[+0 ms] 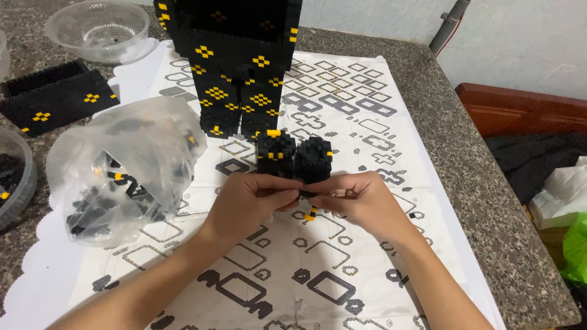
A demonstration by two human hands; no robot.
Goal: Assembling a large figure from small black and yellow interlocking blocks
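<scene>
Both forearms are coming in from the bottom edge, the left one from about seven o'clock and the right one from about five o'clock, and they are angling toward each other so the hands are meeting near the centre. The left hand [254, 198] is lying palm down, knuckles up, its fingers curling toward three o'clock. The right hand [354, 200] is mirroring it, fingers curling toward nine o'clock. The fingertips of both are pinching together where they are touching, with the thumbs tucked underneath and the wrists staying low.
</scene>
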